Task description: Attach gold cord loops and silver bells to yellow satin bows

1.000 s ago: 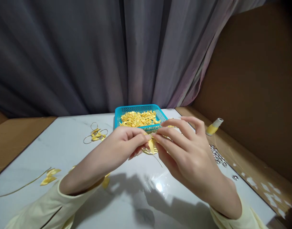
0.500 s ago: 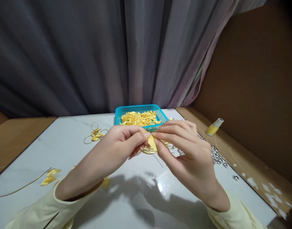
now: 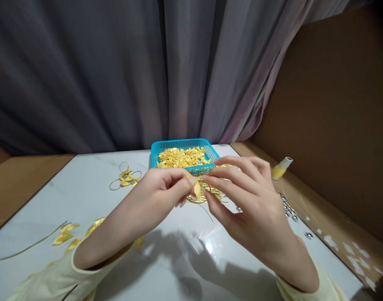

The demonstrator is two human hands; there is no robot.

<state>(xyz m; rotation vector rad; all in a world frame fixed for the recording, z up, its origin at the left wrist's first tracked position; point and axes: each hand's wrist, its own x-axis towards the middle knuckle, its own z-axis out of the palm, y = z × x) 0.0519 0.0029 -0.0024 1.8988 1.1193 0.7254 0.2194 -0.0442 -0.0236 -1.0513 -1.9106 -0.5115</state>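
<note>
My left hand (image 3: pixel 161 190) and my right hand (image 3: pixel 244 196) meet above the white table (image 3: pixel 178 259), both pinching a small folded yellow ribbon petal (image 3: pixel 197 190) between thumb and fingertips. A thin thread hangs from the petal toward the table. Just behind the hands lies a coil of gold wire with yellow pieces (image 3: pixel 210 193). Beyond it a turquoise plastic basket (image 3: pixel 156 146) holds several yellow ribbon petals (image 3: pixel 181 157).
A yellow thread spool (image 3: pixel 281 168) lies at the right on the brown board. Several silver beads (image 3: pixel 288 211) are scattered by my right wrist. Gold wire loops with petals (image 3: pixel 126 177) sit at left. Strung petals (image 3: pixel 64 234) trail at the near left. Grey curtain hangs behind.
The hands stayed pinched together on the petal; my right fingers shifted slightly and the petal turned. More strung petals show beside my left forearm.
</note>
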